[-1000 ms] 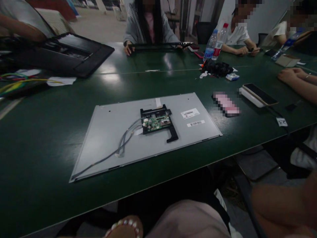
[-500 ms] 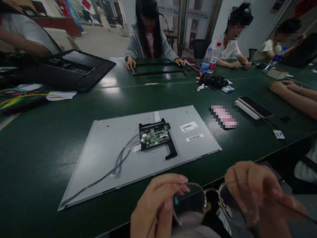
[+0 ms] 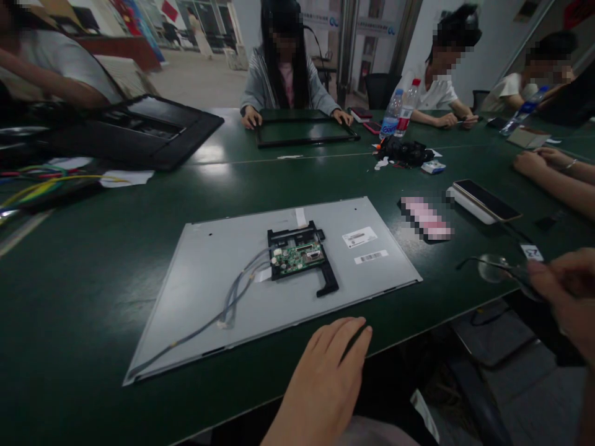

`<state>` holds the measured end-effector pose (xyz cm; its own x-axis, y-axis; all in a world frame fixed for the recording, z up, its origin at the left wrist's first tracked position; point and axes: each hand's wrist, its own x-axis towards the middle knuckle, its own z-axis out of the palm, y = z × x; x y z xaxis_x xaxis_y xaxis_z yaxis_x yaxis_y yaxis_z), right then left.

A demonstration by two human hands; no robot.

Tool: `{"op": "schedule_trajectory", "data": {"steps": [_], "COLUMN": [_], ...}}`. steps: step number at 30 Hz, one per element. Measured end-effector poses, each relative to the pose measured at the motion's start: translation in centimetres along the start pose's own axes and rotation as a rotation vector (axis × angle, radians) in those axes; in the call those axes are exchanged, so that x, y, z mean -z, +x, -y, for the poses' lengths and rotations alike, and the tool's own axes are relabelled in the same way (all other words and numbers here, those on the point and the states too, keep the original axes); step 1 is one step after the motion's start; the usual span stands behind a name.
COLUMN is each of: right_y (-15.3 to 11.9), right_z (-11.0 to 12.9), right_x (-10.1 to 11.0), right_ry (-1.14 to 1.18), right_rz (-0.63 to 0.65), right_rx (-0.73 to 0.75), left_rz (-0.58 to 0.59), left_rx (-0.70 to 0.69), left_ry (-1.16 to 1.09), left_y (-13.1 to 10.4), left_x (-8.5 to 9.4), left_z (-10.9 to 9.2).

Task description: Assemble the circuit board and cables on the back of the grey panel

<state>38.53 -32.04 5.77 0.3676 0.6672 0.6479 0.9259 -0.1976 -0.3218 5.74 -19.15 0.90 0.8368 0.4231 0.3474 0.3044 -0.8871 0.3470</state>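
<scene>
My right hand (image 3: 564, 297) pinches a pair of wire-rimmed glasses (image 3: 495, 269) over the table's front edge at the right. Nothing is in my left hand (image 3: 325, 378), whose fingers are spread at the front edge, just below the panel. A flat silver panel (image 3: 242, 248) lies on the green table. On its middle sits a green circuit board (image 3: 297, 257) in a black bracket (image 3: 329, 279). Grey cables (image 3: 199, 332) run from the board to the panel's lower left corner.
A pink phone (image 3: 426, 218), a dark phone on a white block (image 3: 487, 198) and two bottles (image 3: 398, 114) stand or lie right. A person across holds a black frame (image 3: 307, 142). Coloured wires and a black casing (image 3: 153, 139) lie left.
My left hand has let go of the glasses and moved down to the table edge. My right hand has carried them right and up. The view has shifted slightly.
</scene>
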Motion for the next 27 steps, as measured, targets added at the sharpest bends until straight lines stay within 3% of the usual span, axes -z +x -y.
{"op": "schedule_trajectory", "data": {"steps": [1,3,7,12,17,20,23,27], "right_y": [0.6,1.6,2.1,0.9,0.2,0.5,1.1,2.1], "right_z": [-0.9,-2.4,-4.7,-6.9,-7.9,-6.4,-2.9,2.6], "right_x": [-0.5,-2.2,-6.1,-9.0,-9.3,-9.2,-9.7,-11.9], "right_ry": [-0.207,-0.415,-0.516,-0.405,-0.36,-0.366,-0.287,-0.007], "right_rz": [-0.059,0.151,0.353,0.452,0.472,0.445,0.398,0.497], "right_rx": [0.058,0.223,0.443,0.392,0.295,0.264,0.239,0.392], "left_rz": [-0.028,-0.097,-0.207,-0.226,-0.23,-0.241,-0.275,-0.32], "left_rx": [-0.003,-0.015,-0.024,0.004,0.01,0.077,0.174,0.288], "left_ry": [-0.011,-0.035,-0.08,-0.106,-0.096,-0.04,0.062,0.175], "left_y": [-0.3,-0.8,-1.3,-1.6,-2.4,-3.0,-3.6,-3.8], "left_x": [-0.1,-0.3,-0.6,-0.6,-0.1,0.7,1.6,1.9], "left_z": [0.3,0.7,1.1,1.0,1.0,2.0,3.8,5.7]}}
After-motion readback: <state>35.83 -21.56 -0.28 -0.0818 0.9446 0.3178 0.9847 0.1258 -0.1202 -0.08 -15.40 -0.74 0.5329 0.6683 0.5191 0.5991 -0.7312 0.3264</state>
